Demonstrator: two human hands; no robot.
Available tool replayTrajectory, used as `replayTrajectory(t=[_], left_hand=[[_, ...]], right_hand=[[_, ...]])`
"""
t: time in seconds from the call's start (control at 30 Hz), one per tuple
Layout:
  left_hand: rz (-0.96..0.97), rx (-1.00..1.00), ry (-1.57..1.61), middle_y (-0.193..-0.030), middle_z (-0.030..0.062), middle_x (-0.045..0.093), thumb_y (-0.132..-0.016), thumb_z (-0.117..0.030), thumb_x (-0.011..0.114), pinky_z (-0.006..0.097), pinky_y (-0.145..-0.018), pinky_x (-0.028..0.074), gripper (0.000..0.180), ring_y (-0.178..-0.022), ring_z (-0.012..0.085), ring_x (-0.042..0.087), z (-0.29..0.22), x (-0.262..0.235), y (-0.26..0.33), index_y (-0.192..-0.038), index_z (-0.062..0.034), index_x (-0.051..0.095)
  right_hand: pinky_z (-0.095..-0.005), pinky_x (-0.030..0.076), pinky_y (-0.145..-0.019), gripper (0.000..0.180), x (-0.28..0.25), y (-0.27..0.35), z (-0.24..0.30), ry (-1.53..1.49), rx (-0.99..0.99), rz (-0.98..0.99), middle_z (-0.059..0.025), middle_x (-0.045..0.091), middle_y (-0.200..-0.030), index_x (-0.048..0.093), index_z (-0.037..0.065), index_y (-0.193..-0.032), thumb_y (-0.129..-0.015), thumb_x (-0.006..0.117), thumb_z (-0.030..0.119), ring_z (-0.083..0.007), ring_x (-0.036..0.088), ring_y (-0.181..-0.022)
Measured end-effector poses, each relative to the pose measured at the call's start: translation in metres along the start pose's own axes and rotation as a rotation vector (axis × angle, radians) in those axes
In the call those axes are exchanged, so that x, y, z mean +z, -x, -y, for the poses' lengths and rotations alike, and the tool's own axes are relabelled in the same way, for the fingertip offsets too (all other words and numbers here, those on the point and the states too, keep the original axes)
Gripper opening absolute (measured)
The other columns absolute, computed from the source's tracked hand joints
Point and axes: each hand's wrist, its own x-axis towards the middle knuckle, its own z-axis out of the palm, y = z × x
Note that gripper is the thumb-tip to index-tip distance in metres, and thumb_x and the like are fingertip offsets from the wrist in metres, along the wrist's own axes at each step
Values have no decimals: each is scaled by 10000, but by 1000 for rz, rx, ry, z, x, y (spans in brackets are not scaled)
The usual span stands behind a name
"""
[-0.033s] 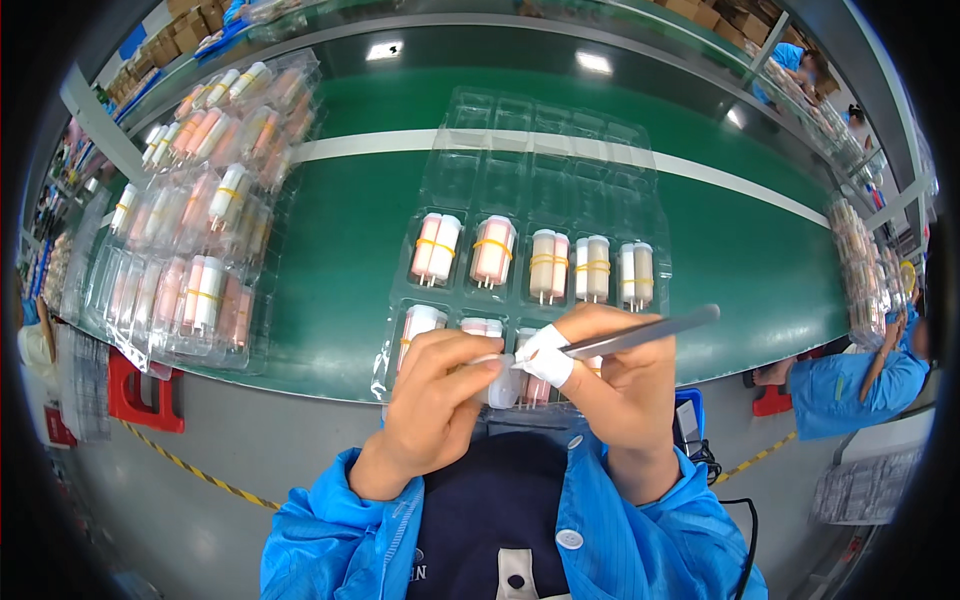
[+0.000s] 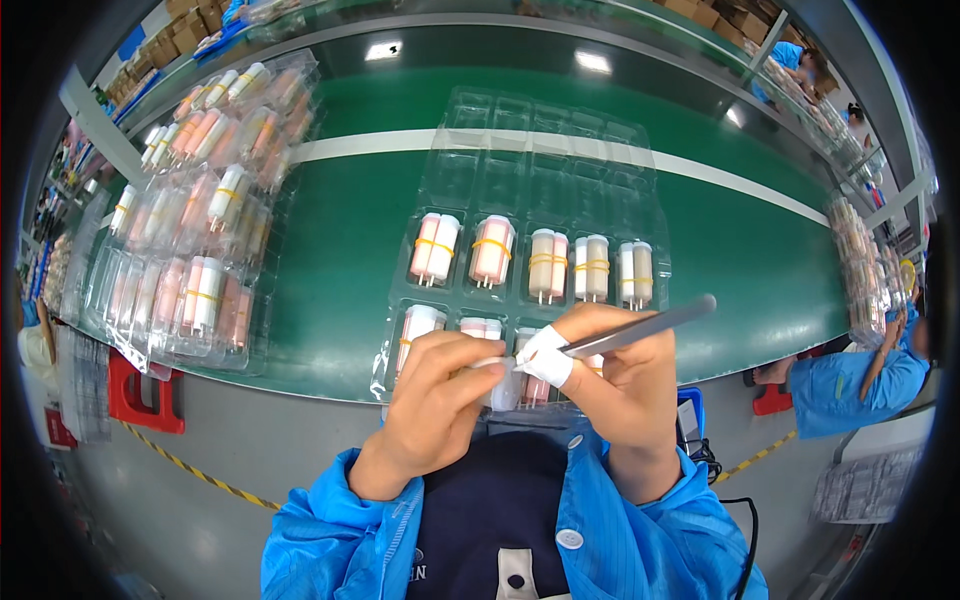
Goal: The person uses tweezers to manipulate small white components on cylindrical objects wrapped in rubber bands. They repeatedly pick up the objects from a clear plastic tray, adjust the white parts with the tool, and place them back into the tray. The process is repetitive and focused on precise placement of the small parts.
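My left hand (image 2: 432, 405) is closed round a small white cylindrical part (image 2: 503, 388), partly hidden by the fingers. My right hand (image 2: 622, 380) grips grey metal tweezers (image 2: 645, 328), with white tape wrapped round a finger. The tweezers' tip points at the top of the white part; whether it touches cannot be made out. Both hands are over the near edge of a clear plastic tray (image 2: 393, 345). In its pockets lie banded bundles of pink, white and beige cylinders (image 2: 434, 248) with thin metal pins. The hands cover part of the near row.
The tray's far pockets hold nothing. Stacked trays of similar cylinders (image 2: 190, 215) stand at the left of the green worktable (image 2: 345, 230). More filled trays (image 2: 862, 265) are at the far right, near a person in blue (image 2: 860, 385). A red stool (image 2: 145, 395) stands on the floor.
The tweezers' rear end has risen slightly, tilting them a little more steeply. The left hand and its white part have barely shifted.
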Motion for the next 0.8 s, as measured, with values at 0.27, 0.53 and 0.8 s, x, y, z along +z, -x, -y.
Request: replayTrajectory(t=[0.27, 0.53, 0.8], left_hand=[[-44, -122, 117, -1075, 198, 601, -648, 129, 635, 407, -802, 472, 474, -934, 344, 592, 0, 0, 2, -1092, -1, 531], [-108, -469, 620, -1225, 195, 511, -819, 49, 620, 322, -910, 482, 500, -1123, 223, 545, -9, -8, 6, -1253, 39, 373], [-108, -573, 866, -1238, 210, 523, -871, -47, 608, 332, -903, 476, 523, -1116, 218, 546, -12, -9, 3, -1311, 30, 336]], right_hand=[[-229, 514, -607, 132, 7, 1, -1, -286, 61, -100, -105, 664, -832, 651, -53, -928, -801, 658, -22, -127, 645, -725], [-259, 495, -637, 169, 13, 5, -12, -347, -191, -248, -154, 642, -868, 655, -49, -952, -786, 675, -30, -158, 616, -723], [-290, 506, -701, 196, 20, 5, -10, -299, -227, -242, -158, 656, -909, 663, -36, -963, -772, 700, -11, -189, 637, -814]])
